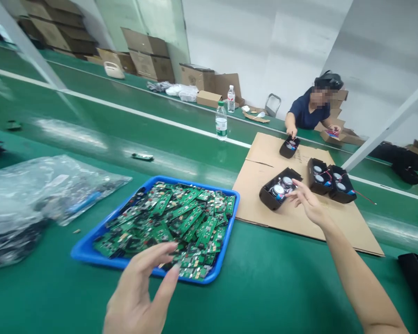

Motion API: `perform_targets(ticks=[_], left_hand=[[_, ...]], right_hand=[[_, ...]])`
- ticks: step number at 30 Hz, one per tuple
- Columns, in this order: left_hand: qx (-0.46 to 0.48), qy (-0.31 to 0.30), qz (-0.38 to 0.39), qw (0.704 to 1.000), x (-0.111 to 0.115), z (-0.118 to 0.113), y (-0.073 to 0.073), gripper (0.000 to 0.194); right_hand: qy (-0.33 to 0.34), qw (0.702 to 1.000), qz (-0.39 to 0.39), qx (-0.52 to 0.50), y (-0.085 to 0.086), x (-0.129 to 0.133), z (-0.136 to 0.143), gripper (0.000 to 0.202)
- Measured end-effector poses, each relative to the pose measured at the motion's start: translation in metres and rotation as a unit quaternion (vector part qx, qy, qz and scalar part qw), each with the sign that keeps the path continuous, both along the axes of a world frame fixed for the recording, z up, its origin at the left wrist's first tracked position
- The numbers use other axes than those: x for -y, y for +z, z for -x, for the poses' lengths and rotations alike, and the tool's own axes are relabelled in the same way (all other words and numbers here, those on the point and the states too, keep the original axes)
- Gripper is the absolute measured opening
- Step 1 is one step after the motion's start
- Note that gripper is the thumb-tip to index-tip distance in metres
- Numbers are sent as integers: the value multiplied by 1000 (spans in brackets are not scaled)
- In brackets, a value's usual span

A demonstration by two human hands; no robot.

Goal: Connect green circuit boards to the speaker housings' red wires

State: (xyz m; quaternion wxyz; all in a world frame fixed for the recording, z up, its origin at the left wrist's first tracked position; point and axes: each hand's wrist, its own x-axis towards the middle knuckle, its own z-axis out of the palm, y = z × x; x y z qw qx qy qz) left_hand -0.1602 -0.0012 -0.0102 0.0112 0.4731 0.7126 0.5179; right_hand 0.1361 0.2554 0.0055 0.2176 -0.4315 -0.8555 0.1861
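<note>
Above the near edge of the blue tray (230, 232), filled with green circuit boards (191, 218), the left hand (141, 290) is held with a wide grip; nothing is grasped. The right hand (310, 204) is positioned at the right side of a black speaker housing (271, 199), fingers loosely parted; contact cannot be confirmed. That housing is set by the left edge of the cardboard sheet (285, 221) on the green worktop (264, 273). Two further housings (330, 183) are placed near the right edge; another (290, 148), at the far edge, is touched by a co-worker (308, 109).
</note>
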Motion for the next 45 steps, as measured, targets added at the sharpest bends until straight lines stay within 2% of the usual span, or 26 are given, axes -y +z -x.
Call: perform_targets(ticks=[3,6,10,13,15,19,22,24,26,28,31,34,37,39,41,45], left_hand=[[-61,-17,38,997,-8,7,2,22],[-167,-19,92,981,-24,17,-5,28],[-214,-15,139,967,-54,24,-15,30],[-227,-14,165,960,-73,26,-17,31],[-229,-17,177,957,-80,28,-16,32],[-208,-28,181,961,-82,32,-10,32],[-178,-18,177,968,-73,27,-2,31],[-127,-6,169,977,-63,17,4,27],[-3,-17,157,988,-51,4,8,22],[123,-42,151,980,-38,-11,8,23],[266,-115,179,940,-21,-32,1,29],[422,-181,204,864,-12,-48,-10,38],[498,-197,211,818,-8,-59,-18,41],[533,-201,203,797,-7,-62,-21,43],[554,-206,189,784,-6,-62,-22,43],[567,-243,175,767,-7,-65,-21,34]], right_hand=[[6,996,-74,39,-11,-3,-13,32],[20,990,-122,73,-19,-5,-17,18],[67,979,-166,99,-15,18,-16,22],[112,969,-192,112,-7,61,-23,28],[114,963,-220,107,-5,99,-31,31],[29,975,-209,66,-11,177,-44,29],[-27,979,-189,68,-19,216,-46,27],[-41,977,-186,93,-22,230,-46,27],[-53,974,-183,123,-22,237,-44,28],[-71,970,-177,150,-17,240,-38,29],[-97,963,-193,161,-6,241,-15,22],[-29,966,-224,129,-2,240,24,18],[72,962,-240,110,-9,235,57,29],[107,963,-234,86,-14,232,68,35],[116,970,-211,37,-14,228,70,33],[81,982,-160,-60,-6,224,68,20]])
